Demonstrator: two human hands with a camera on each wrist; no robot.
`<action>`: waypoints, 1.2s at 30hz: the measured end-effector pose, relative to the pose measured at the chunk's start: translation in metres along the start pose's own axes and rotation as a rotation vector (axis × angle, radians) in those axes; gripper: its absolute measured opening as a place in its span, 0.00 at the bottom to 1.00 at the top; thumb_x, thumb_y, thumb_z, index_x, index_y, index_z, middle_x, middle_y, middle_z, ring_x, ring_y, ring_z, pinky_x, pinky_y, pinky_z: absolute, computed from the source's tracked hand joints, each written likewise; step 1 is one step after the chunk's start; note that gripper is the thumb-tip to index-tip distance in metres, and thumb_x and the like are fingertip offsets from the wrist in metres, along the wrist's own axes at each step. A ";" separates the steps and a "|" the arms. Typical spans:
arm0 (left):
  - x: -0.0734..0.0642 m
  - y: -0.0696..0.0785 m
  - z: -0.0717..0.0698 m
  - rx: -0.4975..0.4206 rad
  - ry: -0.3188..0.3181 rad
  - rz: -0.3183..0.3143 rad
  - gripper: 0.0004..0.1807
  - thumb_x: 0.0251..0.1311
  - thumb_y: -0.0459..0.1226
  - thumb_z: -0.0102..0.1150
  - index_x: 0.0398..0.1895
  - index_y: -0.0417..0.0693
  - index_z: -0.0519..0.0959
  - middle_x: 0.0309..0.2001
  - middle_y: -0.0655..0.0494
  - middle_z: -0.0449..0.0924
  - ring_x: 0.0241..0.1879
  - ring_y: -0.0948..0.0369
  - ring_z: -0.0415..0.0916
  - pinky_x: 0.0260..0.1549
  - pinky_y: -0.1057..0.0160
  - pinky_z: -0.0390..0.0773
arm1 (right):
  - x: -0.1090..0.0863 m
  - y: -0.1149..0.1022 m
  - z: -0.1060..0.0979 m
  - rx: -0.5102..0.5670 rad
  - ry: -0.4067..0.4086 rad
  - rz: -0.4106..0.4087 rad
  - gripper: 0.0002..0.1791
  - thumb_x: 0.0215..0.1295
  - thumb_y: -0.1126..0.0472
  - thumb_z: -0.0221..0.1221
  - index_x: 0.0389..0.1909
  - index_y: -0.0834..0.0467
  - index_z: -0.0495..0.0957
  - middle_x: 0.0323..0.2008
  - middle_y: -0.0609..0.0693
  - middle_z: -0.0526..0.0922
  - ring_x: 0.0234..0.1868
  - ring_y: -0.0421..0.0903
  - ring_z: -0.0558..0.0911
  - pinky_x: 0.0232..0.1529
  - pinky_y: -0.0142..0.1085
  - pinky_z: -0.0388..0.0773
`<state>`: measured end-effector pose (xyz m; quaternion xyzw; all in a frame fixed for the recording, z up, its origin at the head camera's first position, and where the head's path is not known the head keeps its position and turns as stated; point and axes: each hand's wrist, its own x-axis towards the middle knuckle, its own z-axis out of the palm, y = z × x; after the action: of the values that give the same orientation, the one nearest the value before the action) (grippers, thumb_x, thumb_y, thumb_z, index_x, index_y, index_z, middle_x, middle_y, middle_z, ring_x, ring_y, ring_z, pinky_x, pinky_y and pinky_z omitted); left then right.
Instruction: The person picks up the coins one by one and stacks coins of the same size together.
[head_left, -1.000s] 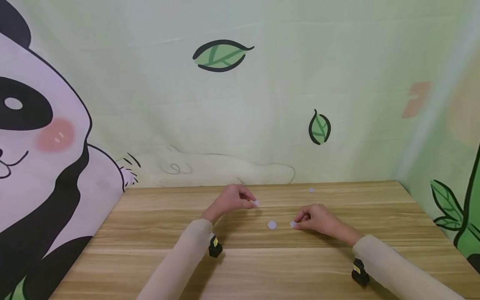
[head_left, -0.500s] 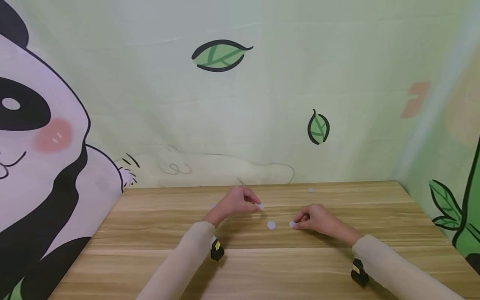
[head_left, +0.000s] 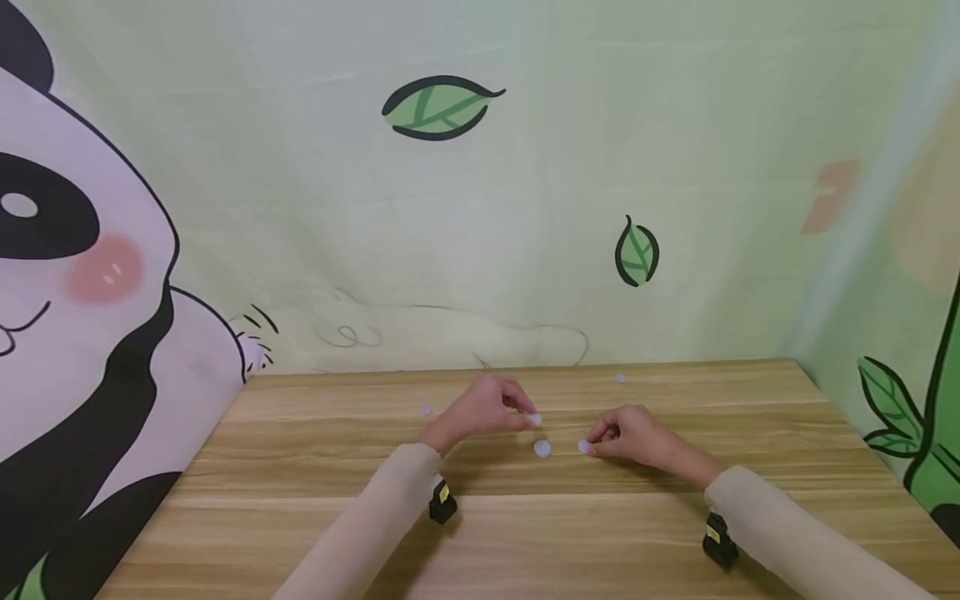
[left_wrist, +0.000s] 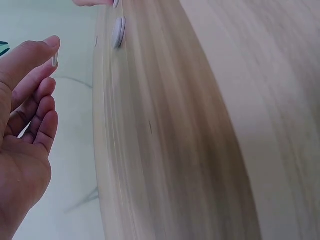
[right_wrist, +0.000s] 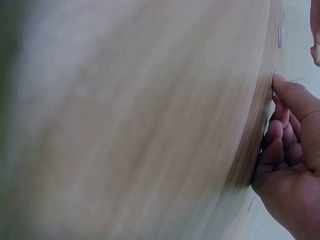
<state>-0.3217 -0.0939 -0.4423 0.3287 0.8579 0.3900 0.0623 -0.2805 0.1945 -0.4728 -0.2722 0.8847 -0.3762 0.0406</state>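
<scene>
In the head view my left hand (head_left: 489,406) pinches a small white disc (head_left: 535,419) between thumb and forefinger, raised over the table. The left wrist view shows this disc (left_wrist: 55,60) edge-on, its other fingers curled loosely below. Just nearer to me a white round disc (head_left: 542,448) lies flat; from the left wrist it appears as two thin layers (left_wrist: 119,33), one against the other. To its right my right hand (head_left: 633,434) holds another white disc (head_left: 584,447) by its edge, fingertips down at the tabletop. That disc is mostly covered by the thumb in the right wrist view.
Two more small white discs lie farther off, one at the left (head_left: 427,410) and one near the back edge (head_left: 621,378). The wooden table (head_left: 525,542) ends against a printed cloth backdrop (head_left: 525,208) with a panda and leaves.
My left hand has moved right and slightly toward me with its disc, nearing the middle disc. The far-left disc has come out from behind it. My right hand stays in place.
</scene>
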 end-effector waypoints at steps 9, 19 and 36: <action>0.008 0.006 0.009 -0.008 -0.033 0.001 0.07 0.56 0.41 0.76 0.35 0.50 0.89 0.37 0.62 0.82 0.42 0.66 0.79 0.47 0.67 0.79 | 0.001 0.002 -0.002 -0.014 -0.023 -0.012 0.06 0.62 0.60 0.71 0.35 0.59 0.87 0.25 0.42 0.81 0.26 0.34 0.72 0.28 0.27 0.71; 0.013 0.010 0.017 0.027 -0.049 0.016 0.07 0.54 0.40 0.77 0.34 0.50 0.89 0.36 0.64 0.82 0.40 0.67 0.77 0.45 0.69 0.78 | 0.003 0.004 -0.003 -0.022 -0.045 -0.010 0.04 0.62 0.63 0.70 0.36 0.59 0.87 0.26 0.42 0.82 0.27 0.34 0.73 0.29 0.28 0.72; 0.026 0.021 0.039 0.120 -0.091 0.017 0.07 0.50 0.36 0.79 0.32 0.48 0.89 0.33 0.64 0.80 0.34 0.70 0.74 0.36 0.73 0.76 | 0.000 0.005 -0.005 -0.023 -0.041 -0.033 0.04 0.63 0.63 0.69 0.37 0.59 0.87 0.26 0.41 0.81 0.27 0.33 0.72 0.30 0.28 0.72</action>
<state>-0.3172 -0.0431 -0.4500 0.3563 0.8732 0.3233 0.0780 -0.2842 0.2004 -0.4729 -0.2951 0.8832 -0.3611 0.0495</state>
